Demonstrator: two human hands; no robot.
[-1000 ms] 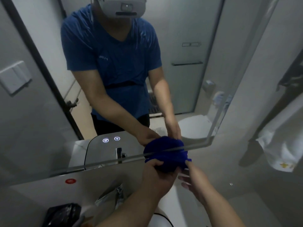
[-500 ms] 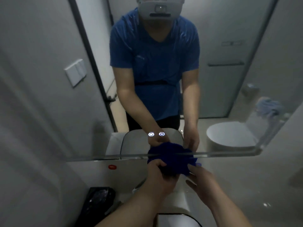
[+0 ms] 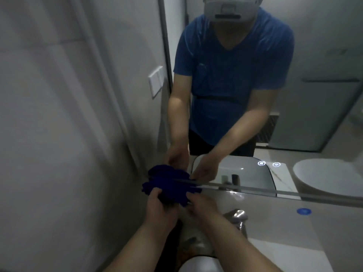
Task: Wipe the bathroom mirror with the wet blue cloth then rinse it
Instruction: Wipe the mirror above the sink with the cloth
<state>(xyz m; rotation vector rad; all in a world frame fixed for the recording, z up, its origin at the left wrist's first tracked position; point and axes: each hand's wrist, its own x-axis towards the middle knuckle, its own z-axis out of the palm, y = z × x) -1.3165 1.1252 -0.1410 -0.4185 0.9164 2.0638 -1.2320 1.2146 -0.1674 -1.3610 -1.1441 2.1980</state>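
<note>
The bunched dark blue cloth (image 3: 169, 188) is pressed against the lower left corner of the mirror (image 3: 324, 114), overlapping its bottom edge. My left hand (image 3: 159, 208) grips the cloth from below, fingers curled into it. At the cloth's right edge, the fingertips of my right hand (image 3: 200, 205) pinch it. The mirror reflects both hands, the cloth and a person in a blue T-shirt.
A chrome faucet (image 3: 237, 214) juts out below the mirror, just right of my right forearm. A white basin (image 3: 198, 265) shows at the bottom edge. The grey wall (image 3: 59, 134) stands close on the left. Two lit touch buttons (image 3: 269, 163) glow on the mirror, with a round blue sticker (image 3: 304, 211) beneath it.
The cloth and both hands have travelled left along the mirror's bottom edge to its left corner. My right hand has closed in on the cloth's right edge.
</note>
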